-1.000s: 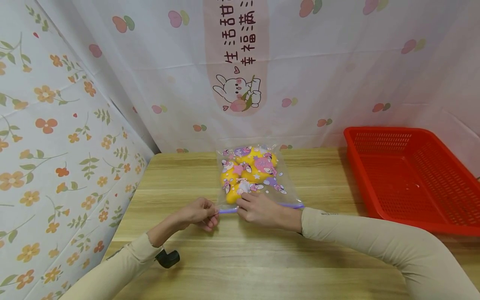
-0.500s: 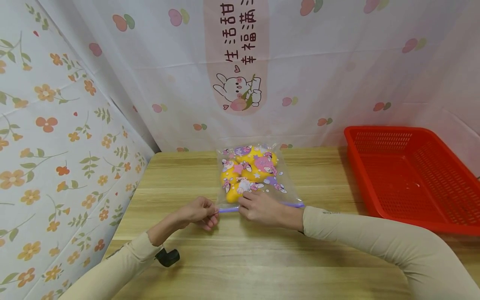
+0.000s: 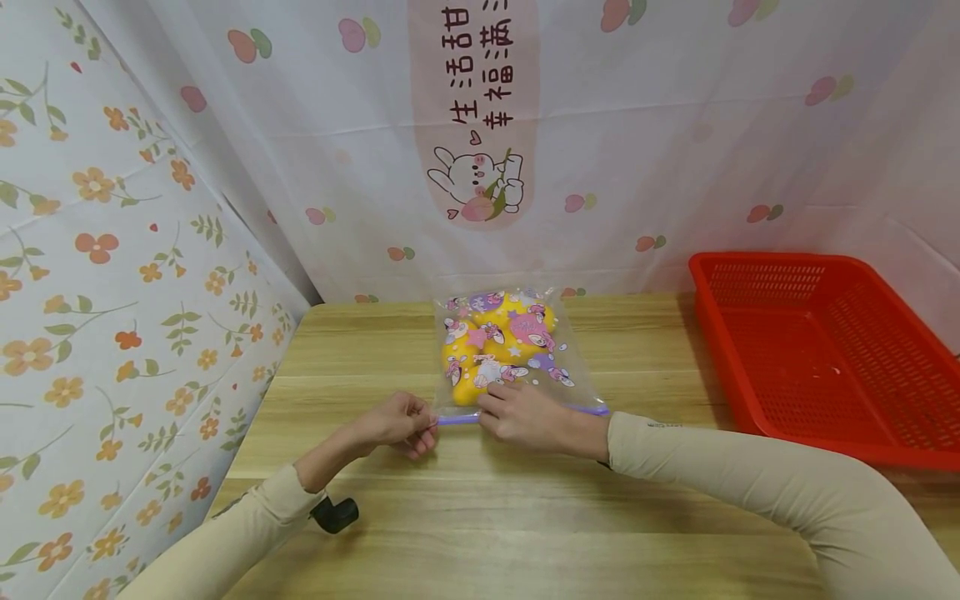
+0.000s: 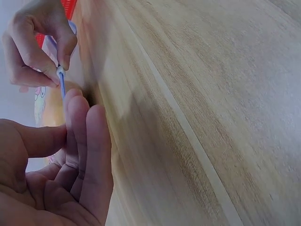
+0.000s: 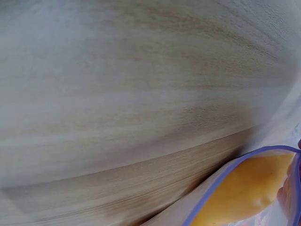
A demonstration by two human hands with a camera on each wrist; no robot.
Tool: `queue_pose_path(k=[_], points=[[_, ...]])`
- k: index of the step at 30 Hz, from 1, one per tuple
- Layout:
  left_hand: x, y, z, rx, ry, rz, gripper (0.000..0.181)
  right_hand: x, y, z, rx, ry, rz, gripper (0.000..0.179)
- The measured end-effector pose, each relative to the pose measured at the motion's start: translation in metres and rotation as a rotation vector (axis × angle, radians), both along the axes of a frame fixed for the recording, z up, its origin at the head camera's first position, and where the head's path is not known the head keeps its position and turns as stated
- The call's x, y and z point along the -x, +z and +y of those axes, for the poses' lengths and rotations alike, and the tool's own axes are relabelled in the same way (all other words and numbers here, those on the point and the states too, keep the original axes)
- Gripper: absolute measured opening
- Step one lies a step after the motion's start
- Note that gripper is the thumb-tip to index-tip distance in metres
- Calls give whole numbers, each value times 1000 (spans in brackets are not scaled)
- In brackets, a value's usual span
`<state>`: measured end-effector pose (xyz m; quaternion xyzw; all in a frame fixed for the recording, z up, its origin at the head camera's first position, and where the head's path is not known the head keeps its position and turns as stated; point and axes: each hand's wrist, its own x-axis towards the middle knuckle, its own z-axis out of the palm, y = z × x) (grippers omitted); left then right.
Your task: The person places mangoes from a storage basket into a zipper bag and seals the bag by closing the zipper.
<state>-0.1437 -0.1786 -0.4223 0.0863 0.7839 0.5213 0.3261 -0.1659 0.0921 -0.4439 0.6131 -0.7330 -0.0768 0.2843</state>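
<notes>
A clear slider zip bag (image 3: 558, 392) with pink and purple cartoon prints lies flat on the table, its purple zip edge towards me. Several yellow rounded things (image 3: 517, 346) are inside; their kind is unclear under the prints. My left hand (image 3: 397, 423) pinches the left end of the zip between thumb and fingers. Just right of it, my right hand (image 3: 521, 418) grips the zip, and in the left wrist view its fingers pinch a small white slider (image 4: 60, 71). The right wrist view shows the bag's purple rims (image 5: 225, 174) parted, with a yellow thing (image 5: 247, 188) visible between them.
A red plastic basket (image 3: 738, 379) stands at the right of the wooden table (image 3: 525, 525). Printed white cloth hangs behind the table and along its left side. A black piece (image 3: 335, 516) sticks out at my left wrist.
My right hand has shifted very slightly to the right along the zip. My left hand keeps its hold at the left end, and the bag stays nearly in place.
</notes>
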Motion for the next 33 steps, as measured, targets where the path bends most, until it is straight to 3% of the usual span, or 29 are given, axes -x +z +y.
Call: queue_pose_path(k=[7,23,33], points=[[-1,0,2,39,-23,80,24,0,1,1,-1,5,9,4],[0,0,0,50,-51,110,23,0,3,2,-52,-22,-25,4],[0,2,1,76,-56,165,21,0,4,2,-44,-28,-11,4]])
